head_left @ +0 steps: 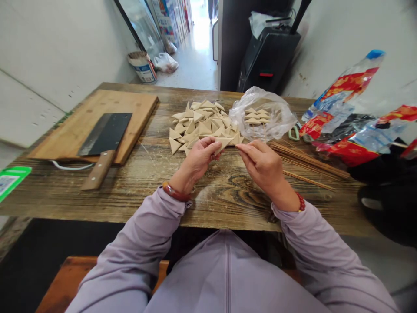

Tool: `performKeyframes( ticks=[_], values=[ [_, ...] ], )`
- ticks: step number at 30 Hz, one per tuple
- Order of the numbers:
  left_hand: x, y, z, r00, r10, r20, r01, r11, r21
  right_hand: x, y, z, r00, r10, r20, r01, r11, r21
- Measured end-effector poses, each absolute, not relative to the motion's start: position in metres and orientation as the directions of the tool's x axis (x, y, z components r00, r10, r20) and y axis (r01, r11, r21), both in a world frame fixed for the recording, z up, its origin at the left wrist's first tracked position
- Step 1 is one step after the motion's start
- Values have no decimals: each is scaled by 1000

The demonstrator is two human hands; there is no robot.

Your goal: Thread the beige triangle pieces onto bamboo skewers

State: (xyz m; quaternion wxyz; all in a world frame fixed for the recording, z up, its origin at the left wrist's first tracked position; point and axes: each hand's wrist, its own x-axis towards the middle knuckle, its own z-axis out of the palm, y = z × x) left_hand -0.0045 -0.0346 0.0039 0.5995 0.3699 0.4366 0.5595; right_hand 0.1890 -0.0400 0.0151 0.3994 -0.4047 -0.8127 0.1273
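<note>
My left hand (pixel 199 160) is closed on a tan triangular tofu piece (pixel 224 141), held just in front of a heap of several like pieces (pixel 198 124) on the wooden table (pixel 153 182). My right hand (pixel 262 166) is pinched close to the piece's right tip, fingers together; it seems to hold a thin skewer, though I cannot make it out clearly. A clear plastic bag (pixel 263 114) with more triangles lies just behind my right hand. A bundle of thin bamboo skewers (pixel 309 163) lies to the right of that hand.
A wooden cutting board (pixel 97 108) with a cleaver (pixel 104 143) lies at the left. Red-and-blue plastic packets (pixel 348 113) and scissors (pixel 295 132) crowd the right end. A green-edged card (pixel 11 180) sits at the table's left edge. A bucket (pixel 141 66) stands on the floor beyond.
</note>
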Motion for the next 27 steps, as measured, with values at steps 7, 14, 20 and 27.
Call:
performKeyframes(
  ticks=[7,14,20,27],
  values=[
    [-5,-36,7,-25,990,-138,-359,120,926,198,-32,28,-44,966,254,-194,241,-951],
    [-7,-34,3,16,986,-166,-422,157,893,171,-39,4,-266,961,80,-97,56,-994],
    [-8,-34,3,69,973,-220,-486,226,844,163,-49,-8,-356,877,322,227,416,-881],
    [-5,-36,3,126,966,-226,-502,258,825,166,-45,-9,-361,866,347,242,447,-861]
  ],
)
